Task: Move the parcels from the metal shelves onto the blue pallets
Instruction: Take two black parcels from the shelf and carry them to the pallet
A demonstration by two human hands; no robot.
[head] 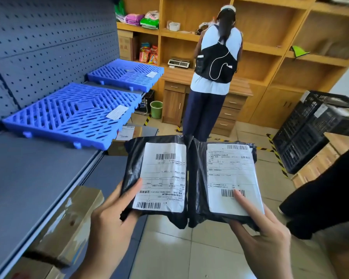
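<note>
Far left, grey metal shelf [34,170] against pegboard, two blue pallets [73,115] lying on it, near one bare but for a slip of paper [117,112], far one [127,74] the same. Lower down, taped cardboard box [69,224] on the tier beneath. Left hand [111,216] clamped on a black parcel [157,178], thumb pressed over the white label's edge, fingers curled under. Right beside it, touching edge to edge, second black parcel [228,178], gripped by right hand [264,234] with thumb flat on the barcode. Both parcels held out in the air over the tiled floor [189,254], clear of shelf and pallets. Behind, person with backpack [216,63] facing wooden shelving. Far right, black crates [310,133] stacked.
</note>
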